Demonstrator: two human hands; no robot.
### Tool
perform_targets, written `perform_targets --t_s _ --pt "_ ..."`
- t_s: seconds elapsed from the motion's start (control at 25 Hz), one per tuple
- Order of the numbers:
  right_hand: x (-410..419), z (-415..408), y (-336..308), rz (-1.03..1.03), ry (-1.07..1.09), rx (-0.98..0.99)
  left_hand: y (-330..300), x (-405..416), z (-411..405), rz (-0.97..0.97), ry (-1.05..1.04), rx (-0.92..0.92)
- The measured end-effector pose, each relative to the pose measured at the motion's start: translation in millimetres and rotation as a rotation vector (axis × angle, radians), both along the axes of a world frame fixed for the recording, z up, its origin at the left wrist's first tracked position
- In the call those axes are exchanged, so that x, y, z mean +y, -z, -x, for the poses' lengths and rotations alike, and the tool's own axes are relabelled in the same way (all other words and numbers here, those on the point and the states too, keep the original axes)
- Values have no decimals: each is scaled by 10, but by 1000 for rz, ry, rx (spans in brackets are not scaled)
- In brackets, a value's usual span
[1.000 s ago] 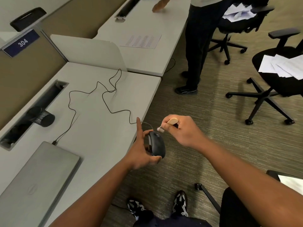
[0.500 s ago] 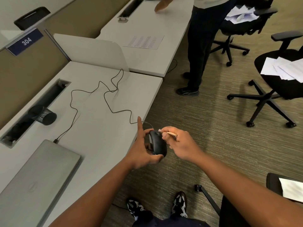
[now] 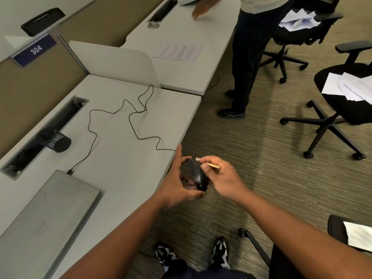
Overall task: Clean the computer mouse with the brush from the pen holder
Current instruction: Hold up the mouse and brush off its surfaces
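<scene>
My left hand (image 3: 177, 184) holds a black wired computer mouse (image 3: 196, 176) on its edge, just past the desk's front edge, with thumb below and index finger pointing up. My right hand (image 3: 221, 178) pinches a small wooden-handled brush (image 3: 211, 164); its pale bristle tip sits at the mouse's upper end. The mouse's thin black cable (image 3: 128, 121) winds across the desk to a closed silver laptop (image 3: 46, 216). A black mesh pen holder (image 3: 55, 139) lies tipped on its side by the cable slot.
The white desk (image 3: 124, 158) has a long cable slot (image 3: 46, 131) at the left. Another person (image 3: 253, 53) stands by the far desk, where a printed sheet (image 3: 180, 52) lies. Office chairs (image 3: 342, 109) holding papers stand on the carpet to the right.
My right hand dropped from above the mouse to its side, and the brush tip swept along the mouse to its upper end. The left hand kept the mouse steady.
</scene>
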State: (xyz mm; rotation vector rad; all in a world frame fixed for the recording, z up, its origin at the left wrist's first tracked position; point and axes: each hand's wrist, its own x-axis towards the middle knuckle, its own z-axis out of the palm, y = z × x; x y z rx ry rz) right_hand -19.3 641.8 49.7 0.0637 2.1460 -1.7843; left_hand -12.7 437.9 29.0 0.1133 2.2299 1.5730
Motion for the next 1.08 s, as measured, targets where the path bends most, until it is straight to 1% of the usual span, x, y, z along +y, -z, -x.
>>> perform_targets --t_s 0.12,0.24,0.4,0.64,0.96,1.08 --pt "-13 -11 19 29 -2 -12 -14 15 -6 -5 -14 6" --pt "-23 -22 23 74 22 -21 18 6 -9 9 0 -33" --pt "-15 -34 27 31 20 9 76 -23 0 74 2 -40" --pt "-35 -55 45 18 12 41 81 -23 -2 42 -30 -65" --pt "-56 -72 33 19 -10 34 -43 -3 -7 47 -46 -3" --pt "-12 -55 -23 14 43 128 -108 -3 -24 56 -58 18"
